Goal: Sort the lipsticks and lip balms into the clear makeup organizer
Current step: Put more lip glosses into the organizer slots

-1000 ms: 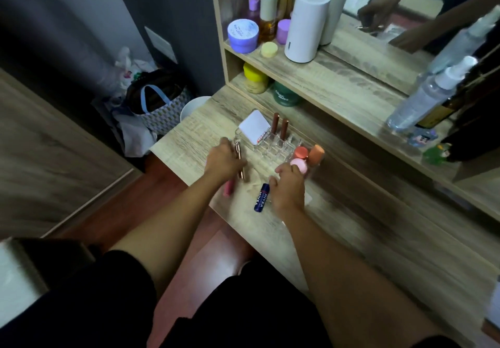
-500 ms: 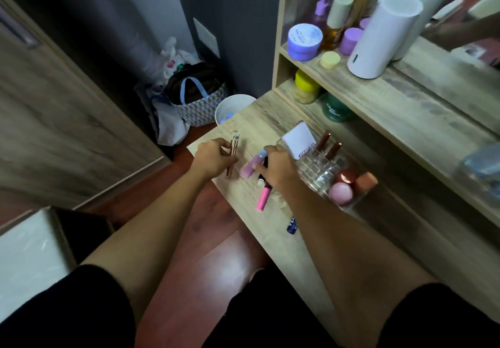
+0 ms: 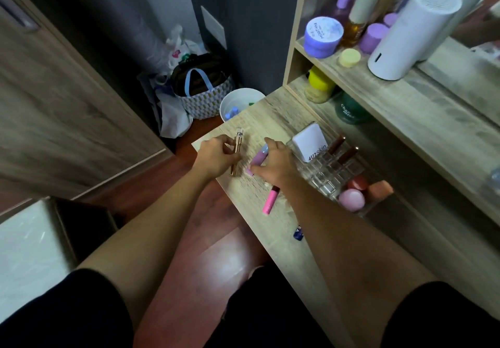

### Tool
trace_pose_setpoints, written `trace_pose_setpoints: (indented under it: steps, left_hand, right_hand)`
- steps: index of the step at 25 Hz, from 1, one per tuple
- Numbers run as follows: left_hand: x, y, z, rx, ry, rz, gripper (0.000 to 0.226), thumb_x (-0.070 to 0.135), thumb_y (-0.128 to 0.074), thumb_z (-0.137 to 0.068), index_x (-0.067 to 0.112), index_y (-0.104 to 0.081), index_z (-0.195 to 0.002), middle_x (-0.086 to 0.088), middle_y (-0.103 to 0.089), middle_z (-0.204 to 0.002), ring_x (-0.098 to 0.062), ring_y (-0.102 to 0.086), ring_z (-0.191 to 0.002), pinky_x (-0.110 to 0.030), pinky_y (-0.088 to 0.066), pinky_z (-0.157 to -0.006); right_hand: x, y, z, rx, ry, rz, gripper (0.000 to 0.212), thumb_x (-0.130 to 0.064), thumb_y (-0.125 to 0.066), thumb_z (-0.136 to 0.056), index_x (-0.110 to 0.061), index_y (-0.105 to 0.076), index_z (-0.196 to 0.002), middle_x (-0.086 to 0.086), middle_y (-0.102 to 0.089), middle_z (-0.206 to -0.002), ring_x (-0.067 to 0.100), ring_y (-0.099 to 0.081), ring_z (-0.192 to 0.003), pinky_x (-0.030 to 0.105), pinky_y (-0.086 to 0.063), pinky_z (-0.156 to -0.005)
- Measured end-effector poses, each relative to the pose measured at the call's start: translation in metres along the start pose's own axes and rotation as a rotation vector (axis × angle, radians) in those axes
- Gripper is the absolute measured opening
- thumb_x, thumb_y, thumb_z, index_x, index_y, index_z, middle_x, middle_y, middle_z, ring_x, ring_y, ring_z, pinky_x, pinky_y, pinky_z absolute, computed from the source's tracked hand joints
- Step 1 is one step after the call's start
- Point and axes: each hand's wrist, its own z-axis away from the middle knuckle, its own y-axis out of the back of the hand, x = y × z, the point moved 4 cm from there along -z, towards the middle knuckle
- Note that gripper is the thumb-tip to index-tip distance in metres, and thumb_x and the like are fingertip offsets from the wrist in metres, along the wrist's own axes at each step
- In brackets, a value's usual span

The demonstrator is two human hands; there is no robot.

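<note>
Left hand (image 3: 216, 158) is curling around a gold lipstick tube (image 3: 236, 155), held tilted above the table (image 3: 273, 115) near its left edge. Right hand (image 3: 276, 162) is pinching a lilac lip tube (image 3: 258, 158) just left of the clear organizer (image 3: 328, 177). A pink tube (image 3: 271, 200) is lying on bare tabletop beside the right wrist.

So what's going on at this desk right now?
A person is sorting lip products at a wooden desk. The left hand holds a gold tube, and the right hand grips a lilac tube. A pink tube and a dark blue stick lie loose on the desk. The clear organizer already holds two brown lipsticks upright and round balms at its near end.
</note>
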Motion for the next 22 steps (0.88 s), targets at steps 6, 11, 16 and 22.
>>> trace_pose_setpoints:
  steps: [6, 11, 16, 22]
  left_hand:
    - [-0.008, -0.002, -0.002, 0.003, 0.003, 0.011, 0.029, 0.029, -0.073, -0.074, 0.016, -0.062, -0.098, 0.005, -0.065, -0.078, -0.013, -0.058, -0.076, -0.024, -0.037, -0.067]
    - [-0.008, 0.004, 0.001, 0.008, -0.009, 0.032, 0.028, 0.024, -0.069, -0.071, 0.015, -0.054, -0.093, -0.004, -0.067, -0.088, -0.025, -0.063, -0.084, -0.031, -0.046, -0.071]
    - [0.035, 0.011, 0.007, -0.112, -0.157, 0.399, 0.036, 0.011, -0.068, -0.077, 0.029, -0.041, -0.093, 0.003, -0.062, -0.087, -0.02, -0.064, -0.081, -0.039, -0.06, -0.068]
    - [0.115, -0.013, 0.014, -0.283, -0.342, 0.545, 0.012, 0.024, -0.058, -0.091, 0.031, -0.05, -0.085, -0.005, -0.066, -0.09, -0.015, -0.069, -0.079, -0.023, -0.055, -0.066]
  right_hand:
    - [0.0, 0.011, 0.0, 0.141, 0.061, -0.08, 0.084, -0.024, -0.089, -0.056, -0.01, -0.048, -0.128, 0.012, -0.044, -0.123, 0.026, -0.049, -0.112, 0.034, -0.042, -0.099]
    - [-0.007, 0.025, 0.011, 0.245, 0.149, -0.267, 0.049, -0.002, -0.07, -0.075, -0.011, -0.056, -0.12, 0.018, -0.058, -0.114, 0.032, -0.06, -0.102, 0.046, -0.051, -0.094]
    - [0.004, 0.061, 0.051, 0.473, 0.128, -0.559, 0.052, -0.001, -0.068, -0.079, -0.012, -0.054, -0.129, 0.007, -0.065, -0.108, 0.02, -0.063, -0.096, 0.016, -0.05, -0.084]
    - [0.048, 0.137, 0.11, 0.755, 0.151, -0.416, 0.039, -0.002, -0.065, -0.082, -0.005, -0.061, -0.121, 0.017, -0.069, -0.113, 0.026, -0.066, -0.102, 0.03, -0.049, -0.09]
